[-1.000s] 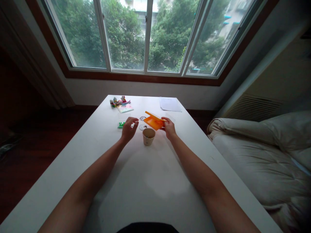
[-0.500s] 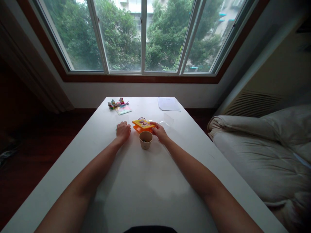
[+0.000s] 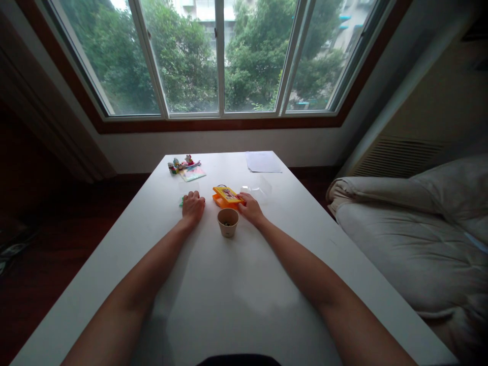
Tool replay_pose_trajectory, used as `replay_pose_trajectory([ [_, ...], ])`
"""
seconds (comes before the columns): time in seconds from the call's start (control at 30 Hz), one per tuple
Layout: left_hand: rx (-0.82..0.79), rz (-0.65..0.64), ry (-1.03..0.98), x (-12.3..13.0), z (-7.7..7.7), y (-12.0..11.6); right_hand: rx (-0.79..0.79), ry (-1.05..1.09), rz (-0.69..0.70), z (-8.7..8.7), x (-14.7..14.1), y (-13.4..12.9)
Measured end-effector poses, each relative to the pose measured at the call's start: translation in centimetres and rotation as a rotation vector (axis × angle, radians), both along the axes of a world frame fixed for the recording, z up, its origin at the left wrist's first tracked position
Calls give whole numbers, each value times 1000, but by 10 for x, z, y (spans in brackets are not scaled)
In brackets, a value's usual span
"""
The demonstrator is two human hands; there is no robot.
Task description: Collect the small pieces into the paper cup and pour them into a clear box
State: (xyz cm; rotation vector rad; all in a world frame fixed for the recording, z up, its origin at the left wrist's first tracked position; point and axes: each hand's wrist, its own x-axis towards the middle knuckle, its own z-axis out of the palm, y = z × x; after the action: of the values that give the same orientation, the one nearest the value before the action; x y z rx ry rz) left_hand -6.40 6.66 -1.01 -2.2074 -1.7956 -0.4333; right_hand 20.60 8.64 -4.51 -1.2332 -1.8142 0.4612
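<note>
A small hinged case with a pictured yellow lid and an orange base stands partly open on the table. My right hand grips its right side, thumb and fingers around the edge. To the left, my left hand rests on the table with curled fingers, apart from the case; whatever is under them is hidden. A small green piece shows beside its left edge. Between my hands, just in front of the case, a brown paper cup stands upright with small dark bits inside.
Small colourful figurines and a pastel card lie at the far left of the white table. White paper sheets are at the far right. Clear plastic lies behind my right hand. A covered sofa stands to the right.
The case has shifted slightly right and its lid now slants down toward my right hand. My left hand stays nearly in place, with more of the green piece showing. The view has shifted a little.
</note>
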Motion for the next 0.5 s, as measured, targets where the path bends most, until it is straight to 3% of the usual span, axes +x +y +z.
replay_pose_trajectory([
  [0.27, 0, 11, -4, 11, -3, -6, 87, -55, 170, 5, -4, -11],
  [0.5, -34, -24, -46, 13, -2, -14, 55, -238, 196, 6, -3, -14],
])
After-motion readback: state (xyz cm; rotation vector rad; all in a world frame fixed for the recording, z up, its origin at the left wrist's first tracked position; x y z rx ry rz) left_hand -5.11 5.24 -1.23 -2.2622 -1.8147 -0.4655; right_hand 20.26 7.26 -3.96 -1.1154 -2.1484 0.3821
